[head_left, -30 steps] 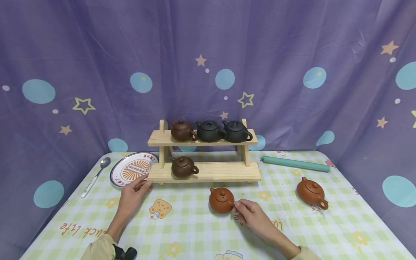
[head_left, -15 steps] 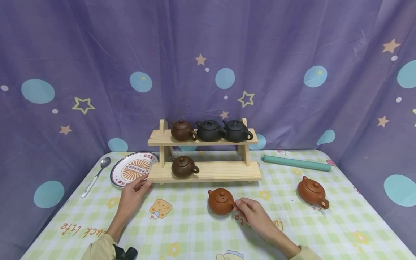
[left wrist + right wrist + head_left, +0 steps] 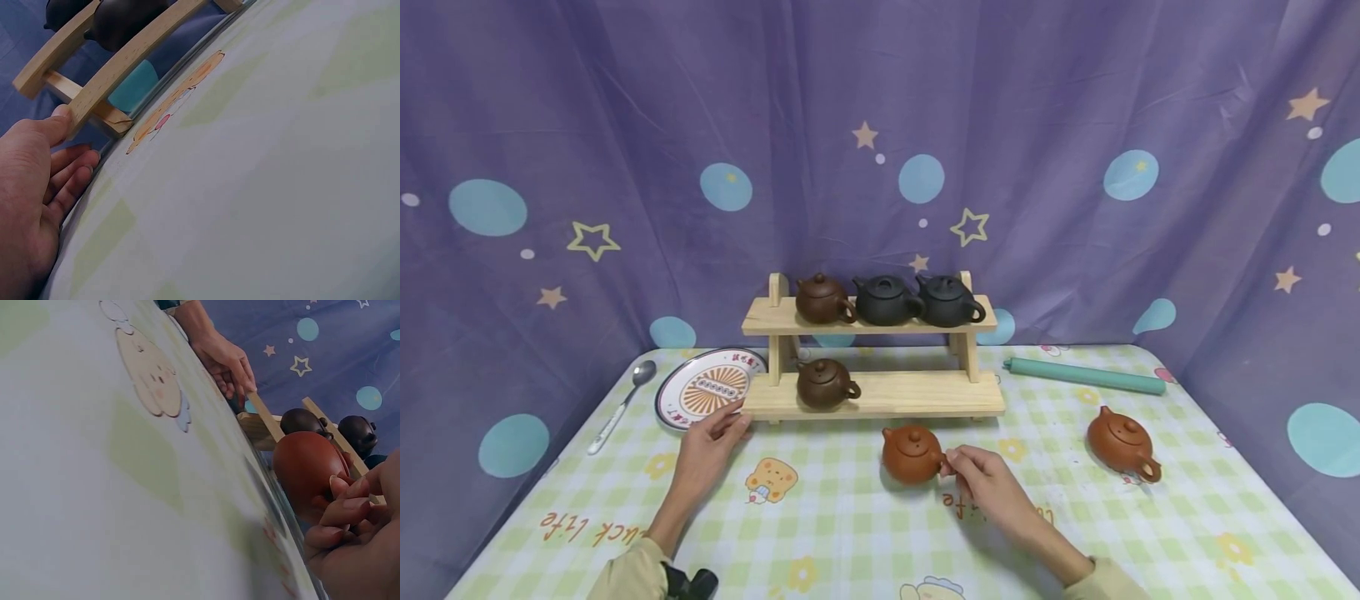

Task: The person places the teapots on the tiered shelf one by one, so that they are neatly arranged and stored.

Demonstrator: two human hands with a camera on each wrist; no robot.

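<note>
My right hand (image 3: 992, 492) pinches the handle of a reddish-brown clay teapot (image 3: 910, 457) in front of the stand. In the right wrist view this teapot (image 3: 306, 465) hangs a little above the cloth, spout away from the hand. At the left end of the two-tier wooden stand (image 3: 917, 396), my left hand (image 3: 703, 450) grips the lower board, thumb at its edge in the left wrist view. A dark brown teapot (image 3: 824, 385) sits on that board's left part. The upper board carries another brown teapot (image 3: 822, 300) and two black teapots (image 3: 886, 302).
A second reddish-brown teapot (image 3: 1122, 443) stands on the checked tablecloth at the right. Behind it lies a green rod (image 3: 1084, 376). To the left are a patterned plate (image 3: 677, 392), partly behind the left hand, and a spoon (image 3: 622, 408). A purple curtain (image 3: 880, 83) hangs behind the table.
The reddish-brown teapot in my right hand has risen slightly off the cloth and moved a little toward the stand. My left hand has stayed at the stand's end.
</note>
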